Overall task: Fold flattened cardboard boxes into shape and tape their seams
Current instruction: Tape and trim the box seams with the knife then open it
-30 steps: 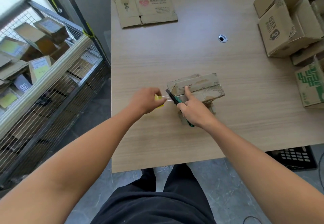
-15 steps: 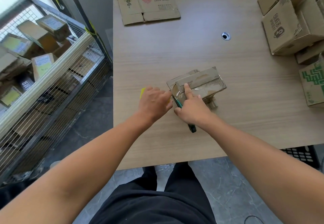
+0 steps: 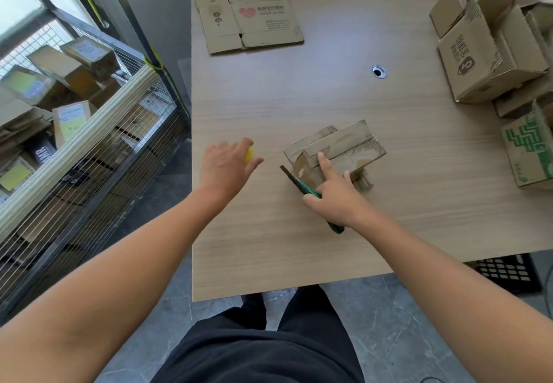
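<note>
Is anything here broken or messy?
The small box under the right hand, which grips a knife, looks worn: its surface is torn and patchy, and ragged flaps stick out beside the hand. The pile of boxes at far right is jumbled, flaps open.

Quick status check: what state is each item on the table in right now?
small box: folded up, right index finger pressing it
utility knife: blade out, gripped by right hand
yellow item: held by left hand, mostly hidden
far box: lying flat, unfolded
boxes at right: folded up, piled
</note>
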`<state>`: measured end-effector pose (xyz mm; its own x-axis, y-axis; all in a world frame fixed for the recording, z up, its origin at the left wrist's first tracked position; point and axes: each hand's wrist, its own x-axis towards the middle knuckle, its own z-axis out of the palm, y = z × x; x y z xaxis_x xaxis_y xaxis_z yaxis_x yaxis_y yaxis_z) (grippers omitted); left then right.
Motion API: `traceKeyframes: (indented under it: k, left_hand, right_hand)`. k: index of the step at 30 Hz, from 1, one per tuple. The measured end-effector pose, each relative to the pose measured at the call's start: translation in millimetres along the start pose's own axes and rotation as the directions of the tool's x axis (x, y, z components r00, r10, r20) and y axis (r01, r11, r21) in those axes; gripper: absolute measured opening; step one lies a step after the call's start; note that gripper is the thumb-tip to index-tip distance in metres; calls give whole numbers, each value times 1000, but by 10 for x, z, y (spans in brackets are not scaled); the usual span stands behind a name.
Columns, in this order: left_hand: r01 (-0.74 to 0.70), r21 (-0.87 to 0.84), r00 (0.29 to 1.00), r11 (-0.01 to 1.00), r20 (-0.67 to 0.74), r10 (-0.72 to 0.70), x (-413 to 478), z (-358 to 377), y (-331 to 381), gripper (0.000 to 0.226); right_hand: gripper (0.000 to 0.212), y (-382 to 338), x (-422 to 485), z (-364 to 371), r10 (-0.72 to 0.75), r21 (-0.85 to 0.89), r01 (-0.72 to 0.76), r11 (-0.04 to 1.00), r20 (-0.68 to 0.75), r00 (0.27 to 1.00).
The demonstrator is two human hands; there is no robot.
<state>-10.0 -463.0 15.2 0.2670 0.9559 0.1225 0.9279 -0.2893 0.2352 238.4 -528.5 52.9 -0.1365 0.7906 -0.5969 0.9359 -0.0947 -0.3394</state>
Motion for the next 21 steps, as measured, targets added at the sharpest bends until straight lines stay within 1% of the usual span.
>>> traceKeyframes:
  k: [2, 4, 5, 7, 8, 9, 10, 12, 13, 14, 15, 16, 17, 18, 19, 20, 21]
  left_hand:
    - [-50, -19, 998, 999, 44, 51, -56, 117, 20, 43]
    - [-104, 4, 989, 995, 105, 103, -121, 267, 36, 43]
    - [-132, 26, 983, 991, 135, 127, -153, 349, 51, 42]
    - [-161, 50, 974, 986, 172, 150, -199, 498, 97, 41]
    - [-156, 43, 972, 987, 185, 146, -213, 550, 123, 42]
    - [-143, 32, 970, 989, 202, 134, -226, 598, 140, 43]
    - [-129, 25, 967, 991, 226, 120, -235, 643, 147, 46]
    - [-124, 49, 955, 991, 278, 106, -260, 702, 133, 50]
    - [-128, 56, 955, 990, 277, 107, -264, 713, 129, 50]
    - [-120, 30, 964, 992, 243, 109, -258, 713, 135, 48]
    - [-90, -42, 980, 995, 173, 96, -239, 697, 163, 44]
    - [-42, -162, 994, 986, 93, 58, -188, 660, 217, 40]
    - [-5, -300, 1000, 954, 15, 10, -99, 604, 291, 38]
    - [-3, -422, 999, 906, -48, -19, 26, 530, 369, 40]
    - [-51, -488, 995, 872, -95, 6, 180, 452, 443, 44]
    - [-154, -482, 986, 863, -130, 104, 353, 385, 507, 48]
    - [-297, -426, 955, 854, -136, 264, 531, 338, 550, 51]
  right_hand:
    - [52, 112, -69, 59, -92, 161, 110, 981, -111, 989]
    - [47, 173, -127, 139, -129, 317, 212, 925, -265, 956]
    - [50, 183, -131, 178, -106, 389, 239, 889, -333, 937]
    - [62, 174, -101, 246, 15, 546, 251, 799, -436, 900]
    - [60, 167, -74, 271, 81, 604, 260, 753, -477, 875]
    - [54, 167, -50, 290, 129, 622, 283, 730, -533, 836]
    - [47, 171, -21, 306, 164, 599, 314, 737, -608, 777]
    - [31, 203, 45, 302, 200, 515, 346, 784, -738, 645]
    - [25, 231, 81, 277, 208, 489, 346, 801, -769, 605]
    - [23, 262, 119, 253, 205, 476, 340, 812, -776, 596]
    - [25, 293, 157, 236, 197, 473, 326, 819, -764, 615]
    - [28, 325, 189, 229, 186, 478, 311, 821, -740, 647]
    - [32, 358, 218, 231, 165, 472, 303, 828, -721, 673]
    - [35, 397, 247, 242, 126, 437, 307, 845, -722, 680]
    - [38, 441, 270, 258, 78, 381, 314, 870, -734, 674]
    - [42, 482, 285, 277, 32, 323, 315, 892, -742, 670]
    - [46, 515, 306, 291, -7, 274, 315, 909, -745, 667]
